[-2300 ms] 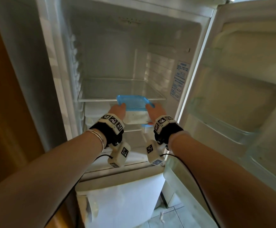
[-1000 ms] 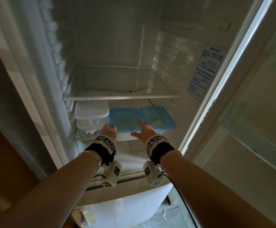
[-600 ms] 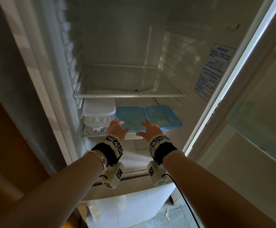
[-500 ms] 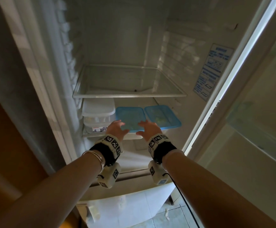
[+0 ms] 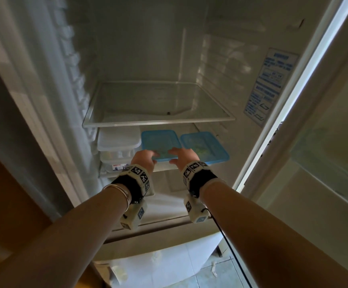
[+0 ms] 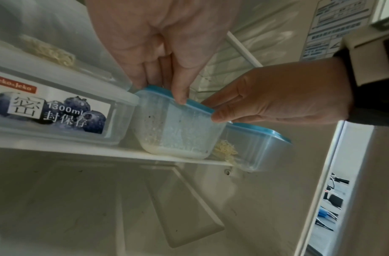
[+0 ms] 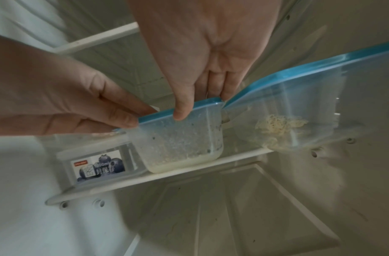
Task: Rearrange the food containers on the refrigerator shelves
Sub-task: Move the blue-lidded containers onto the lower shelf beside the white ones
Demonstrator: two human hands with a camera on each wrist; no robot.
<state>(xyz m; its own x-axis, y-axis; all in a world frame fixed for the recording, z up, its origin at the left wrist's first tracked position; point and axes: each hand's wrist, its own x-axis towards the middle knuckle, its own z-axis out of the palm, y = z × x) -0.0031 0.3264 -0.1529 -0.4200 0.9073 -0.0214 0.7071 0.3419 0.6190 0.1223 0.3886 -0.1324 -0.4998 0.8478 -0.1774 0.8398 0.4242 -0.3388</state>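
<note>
Inside the open refrigerator, the person's left hand (image 5: 144, 159) and right hand (image 5: 183, 156) both reach to the middle blue-lidded container (image 5: 160, 144), which sits on the lower shelf (image 6: 84, 147) beneath the glass upper shelf (image 5: 158, 121). In the head view the two hands meet the container's near edge at about 6 o'clock of its lid, the left at the near-left corner and the right at the near-right corner.

The left wrist view shows the left thumb hooked over the front rim of the blue lid with the fingers lying on top of it, so this hand is clamped on the lid edge. The right wrist view shows the same on the other side: thumb down over the front rim, fingers on the lid, pinching it. The container's clear body holds a pale, grainy residue and its base rests on the shelf.

At 3 o'clock of it, touching or just beside, stands a second blue-lidded container (image 5: 205, 147) with pale shredded food inside. At 9 o'clock is a stack of clear containers (image 5: 118, 148); the lower one carries a label with blueberries (image 6: 51, 110). A blue sticker (image 5: 270, 84) sits on the refrigerator's right inner wall.
</note>
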